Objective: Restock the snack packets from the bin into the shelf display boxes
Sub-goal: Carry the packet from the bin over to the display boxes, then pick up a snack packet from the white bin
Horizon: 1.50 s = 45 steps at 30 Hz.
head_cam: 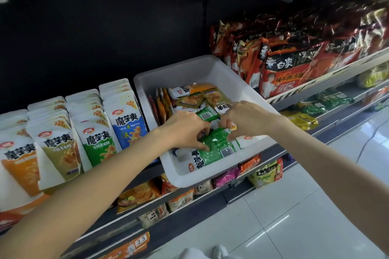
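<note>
Both hands are down in the white bin (212,69), which sits on the shelf (273,153) at about 12 o'clock of the view; left hand (185,127) has fingers curled, thumb pressing the green packet (216,145), other fingertips tucked over its top edge; right hand (242,121) is curled and pinching the same green packet at its upper right corner; so both hands are clamped on one packet, close together, not quite touching. More packets lie loose in the bin: olive and orange ones (195,96) at 12 o'clock of the hands, a white one (250,140) at 3 o'clock, another green one (207,114) between the wrists. Display boxes of standing packets (94,132) are at 9 o'clock of the bin, rows packed tight, green row (99,143) second from the bin.

Risks, as judgement: packet film looks slick, so a corner pinch could slip on lifting; the packets overlap, so pulling one may drag neighbours up and spill them over the near rim onto the floor (294,216); the bin overhangs the shelf edge at 6 o'clock, so pressing down on the near end could tip it; rows look full, so forcing one in could topple the front packets; flavour mix-up is likely, since the green, olive and blue fronts look alike.
</note>
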Each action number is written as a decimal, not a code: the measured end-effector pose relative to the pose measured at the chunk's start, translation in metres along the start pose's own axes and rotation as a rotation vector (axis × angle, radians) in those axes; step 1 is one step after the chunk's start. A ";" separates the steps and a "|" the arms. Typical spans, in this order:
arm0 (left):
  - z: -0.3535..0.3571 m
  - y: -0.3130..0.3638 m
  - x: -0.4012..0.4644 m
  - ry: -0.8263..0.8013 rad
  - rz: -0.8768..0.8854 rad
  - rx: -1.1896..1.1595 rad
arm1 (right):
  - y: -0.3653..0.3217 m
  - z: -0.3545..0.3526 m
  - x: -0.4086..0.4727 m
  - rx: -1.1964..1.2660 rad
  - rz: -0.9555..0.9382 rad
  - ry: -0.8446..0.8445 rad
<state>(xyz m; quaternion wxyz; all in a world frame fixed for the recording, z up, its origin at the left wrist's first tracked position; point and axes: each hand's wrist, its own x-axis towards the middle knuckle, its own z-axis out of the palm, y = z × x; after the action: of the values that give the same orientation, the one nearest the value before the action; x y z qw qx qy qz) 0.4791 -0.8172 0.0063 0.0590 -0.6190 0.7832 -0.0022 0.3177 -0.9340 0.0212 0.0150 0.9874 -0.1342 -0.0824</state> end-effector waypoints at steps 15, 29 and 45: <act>-0.028 0.005 -0.011 0.686 0.003 0.057 | -0.009 -0.026 -0.049 0.589 0.279 0.560; -0.054 0.023 -0.056 0.889 -0.484 -1.444 | -0.107 0.005 -0.007 0.124 0.038 1.270; -0.027 -0.036 -0.204 0.827 -0.632 -0.945 | -0.147 -0.127 0.073 0.836 -0.316 0.519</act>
<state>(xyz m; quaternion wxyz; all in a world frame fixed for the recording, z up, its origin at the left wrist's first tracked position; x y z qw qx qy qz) 0.5580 -0.6297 0.0542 -0.5225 -0.7247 0.4408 0.0861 0.4469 -0.8113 0.1276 -0.3609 0.9051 0.0033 0.2247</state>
